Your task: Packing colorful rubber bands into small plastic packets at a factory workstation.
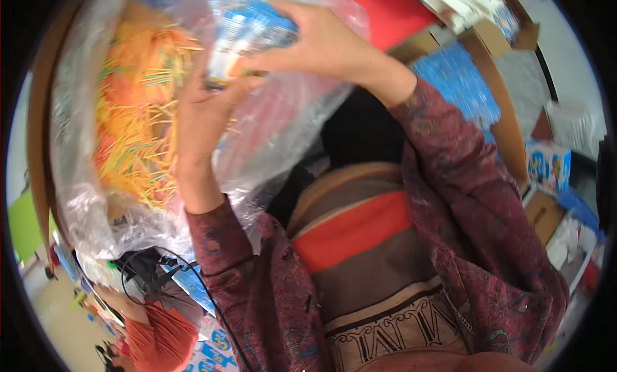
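Outer layer: open maroon jacket (501, 263), muted swirling pattern throughout. Left sleeve (222, 237) and right sleeve (453, 141) of matching cloth. Left hand (207, 112) and right hand (321, 44) bare. Underneath, striped top (379, 256): grey-brown, tan, broad red band (353, 229); large dark-outlined lettering (392, 330) low down.

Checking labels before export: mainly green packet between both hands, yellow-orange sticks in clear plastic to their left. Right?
Not green: the head view shows the packet between the left hand and right hand is mainly blue. Yellow-orange sticks in clear plastic to their left: correct.
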Tool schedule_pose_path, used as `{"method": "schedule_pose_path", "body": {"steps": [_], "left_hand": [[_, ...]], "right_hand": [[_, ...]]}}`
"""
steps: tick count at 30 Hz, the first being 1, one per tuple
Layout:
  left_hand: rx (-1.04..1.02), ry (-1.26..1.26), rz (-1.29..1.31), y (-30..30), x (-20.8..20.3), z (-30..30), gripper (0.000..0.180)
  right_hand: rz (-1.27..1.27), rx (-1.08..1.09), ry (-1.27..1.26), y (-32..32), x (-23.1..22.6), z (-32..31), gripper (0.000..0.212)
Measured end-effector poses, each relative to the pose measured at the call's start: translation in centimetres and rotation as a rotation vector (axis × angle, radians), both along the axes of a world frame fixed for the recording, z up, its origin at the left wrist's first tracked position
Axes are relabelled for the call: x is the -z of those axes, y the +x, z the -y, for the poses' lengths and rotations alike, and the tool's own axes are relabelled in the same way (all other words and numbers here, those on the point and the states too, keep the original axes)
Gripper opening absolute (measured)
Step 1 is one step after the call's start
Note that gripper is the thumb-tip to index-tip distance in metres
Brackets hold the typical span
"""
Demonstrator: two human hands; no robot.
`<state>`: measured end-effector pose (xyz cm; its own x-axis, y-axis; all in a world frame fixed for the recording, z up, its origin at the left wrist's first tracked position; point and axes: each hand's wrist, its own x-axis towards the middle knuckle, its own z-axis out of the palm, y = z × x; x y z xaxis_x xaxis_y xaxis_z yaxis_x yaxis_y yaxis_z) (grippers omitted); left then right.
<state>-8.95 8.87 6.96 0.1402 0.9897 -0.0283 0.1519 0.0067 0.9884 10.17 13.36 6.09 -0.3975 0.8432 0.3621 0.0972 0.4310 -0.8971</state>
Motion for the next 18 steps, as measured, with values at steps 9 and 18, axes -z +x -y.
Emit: {"method": "schedule_pose_path", "body": {"steps": [9,18], "left_hand": [[0.061,0.264,-0.249,9.8,-1.7,2.1,0.054],[0.388,0.017,0.036,18.2,2.5,3.1,0.065]], "right_hand": [[-0.011,-0.19,-0.251,10.7,-5.4,3.2,0.053],[0.185,0.218,-0.341,19.0,-0.3,9.2,0.046]]}}
